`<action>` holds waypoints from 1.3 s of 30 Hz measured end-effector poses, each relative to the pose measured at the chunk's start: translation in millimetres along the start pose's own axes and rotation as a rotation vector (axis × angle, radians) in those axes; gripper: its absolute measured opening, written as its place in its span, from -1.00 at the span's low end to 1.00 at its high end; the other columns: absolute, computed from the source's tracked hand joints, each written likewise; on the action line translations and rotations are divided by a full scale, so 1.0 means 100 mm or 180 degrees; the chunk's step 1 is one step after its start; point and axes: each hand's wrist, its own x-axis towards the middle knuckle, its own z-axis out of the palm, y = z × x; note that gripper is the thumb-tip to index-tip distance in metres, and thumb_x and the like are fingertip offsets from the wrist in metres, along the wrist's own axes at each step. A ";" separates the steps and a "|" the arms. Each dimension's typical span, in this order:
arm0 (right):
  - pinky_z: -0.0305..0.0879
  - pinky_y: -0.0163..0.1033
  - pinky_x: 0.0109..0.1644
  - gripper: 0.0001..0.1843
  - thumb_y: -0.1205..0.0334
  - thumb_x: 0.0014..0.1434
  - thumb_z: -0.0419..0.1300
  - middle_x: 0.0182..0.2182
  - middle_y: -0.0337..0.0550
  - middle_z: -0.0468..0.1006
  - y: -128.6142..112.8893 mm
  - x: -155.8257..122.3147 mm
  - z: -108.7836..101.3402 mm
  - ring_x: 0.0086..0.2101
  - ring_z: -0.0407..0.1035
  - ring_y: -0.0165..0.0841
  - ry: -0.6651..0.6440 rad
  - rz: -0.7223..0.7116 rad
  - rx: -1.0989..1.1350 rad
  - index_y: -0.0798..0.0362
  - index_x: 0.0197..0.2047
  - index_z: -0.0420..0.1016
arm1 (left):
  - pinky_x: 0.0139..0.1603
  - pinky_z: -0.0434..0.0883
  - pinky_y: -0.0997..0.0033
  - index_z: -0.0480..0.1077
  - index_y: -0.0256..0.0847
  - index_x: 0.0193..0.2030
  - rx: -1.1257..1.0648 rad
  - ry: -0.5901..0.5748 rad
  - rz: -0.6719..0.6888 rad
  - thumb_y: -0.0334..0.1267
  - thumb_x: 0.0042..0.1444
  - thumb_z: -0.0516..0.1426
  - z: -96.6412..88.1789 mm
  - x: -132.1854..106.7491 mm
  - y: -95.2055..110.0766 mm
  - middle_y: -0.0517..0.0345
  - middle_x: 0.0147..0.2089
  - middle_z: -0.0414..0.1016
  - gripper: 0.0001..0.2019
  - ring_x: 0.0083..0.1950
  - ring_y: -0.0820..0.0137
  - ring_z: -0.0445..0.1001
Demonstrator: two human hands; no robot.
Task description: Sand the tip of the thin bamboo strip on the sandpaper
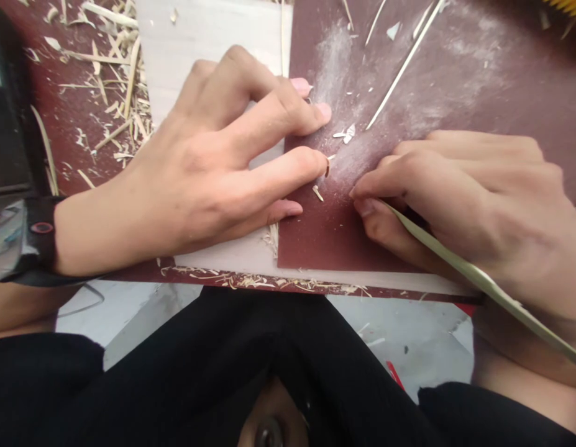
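My right hand (474, 198) pinches one end of a long, flat, pale green strip (460, 261) between thumb and forefinger. From there the strip runs back under the palm side and past the wrist to the right edge. Fingers spread, my left hand (222, 149) reaches over the border between a pale board (213, 28) and a dark red sheet (315, 242). Small pale scraps (348, 133) lie just beyond its fingertips, and nothing shows in its grasp. A thin white stick (404, 68) rests slantwise on the red sheet between the hands.
Curled pale shavings (124, 81) heap up at the left of the board, and more line the table's front edge (269, 282). White dust (337, 62) smears the red sheet. A black object (10, 112) stands at the far left; yellow bristles (567, 9) show at the top right corner.
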 end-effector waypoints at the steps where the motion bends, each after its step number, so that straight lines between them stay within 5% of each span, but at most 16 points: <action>1: 0.14 -0.11 -0.16 -0.95 0.30 0.57 0.20 -0.24 -0.21 0.55 -0.01 -0.01 0.00 -0.30 0.31 -0.43 0.0040 0.0030 0.0036 -0.01 -0.04 0.42 | 0.39 0.65 -0.63 0.35 -0.12 0.44 0.0016 -0.0008 -0.0012 0.03 0.58 0.13 0.00 0.00 0.00 -0.05 0.63 0.40 -0.56 0.62 -0.30 0.51; 15: 0.08 -0.15 -0.19 -0.92 0.32 0.58 0.14 -0.31 -0.20 0.47 -0.01 -0.01 0.00 -0.33 0.28 -0.39 -0.0030 -0.0073 -0.0146 -0.02 -0.04 0.41 | 0.48 0.58 -0.65 0.31 -0.06 0.51 -0.0051 -0.0168 -0.0016 -0.02 0.58 0.14 0.01 -0.04 -0.03 -0.02 0.68 0.30 -0.53 0.70 -0.27 0.39; 22: 0.08 -0.12 -0.20 -0.90 0.23 0.58 0.17 -0.34 -0.19 0.48 0.00 0.02 -0.02 -0.34 0.28 -0.35 -0.0077 -0.0040 -0.0100 -0.02 -0.08 0.44 | 0.36 0.66 -0.61 0.34 -0.16 0.40 0.0085 0.0139 -0.0067 -0.04 0.57 0.14 0.05 -0.01 0.05 -0.11 0.57 0.45 -0.60 0.59 -0.31 0.52; 33: 0.09 -0.12 -0.20 -0.93 0.31 0.56 0.20 -0.36 -0.22 0.47 0.03 0.03 -0.03 -0.36 0.23 -0.40 -0.0036 -0.0328 -0.0043 0.01 -0.06 0.47 | 0.47 0.60 -0.45 0.36 0.00 0.46 0.0123 -0.0046 -0.0166 0.02 0.58 0.13 0.04 -0.03 0.01 0.08 0.64 0.37 -0.57 0.66 -0.17 0.45; 39: 0.09 -0.13 -0.21 -0.91 0.33 0.55 0.19 -0.35 -0.22 0.46 0.00 0.04 -0.02 -0.35 0.26 -0.40 -0.0012 -0.0113 -0.0009 -0.02 -0.07 0.48 | 0.43 0.59 -0.51 0.34 -0.11 0.45 0.0036 0.0094 -0.0111 -0.04 0.57 0.15 0.04 -0.03 0.02 -0.06 0.62 0.40 -0.57 0.63 -0.25 0.47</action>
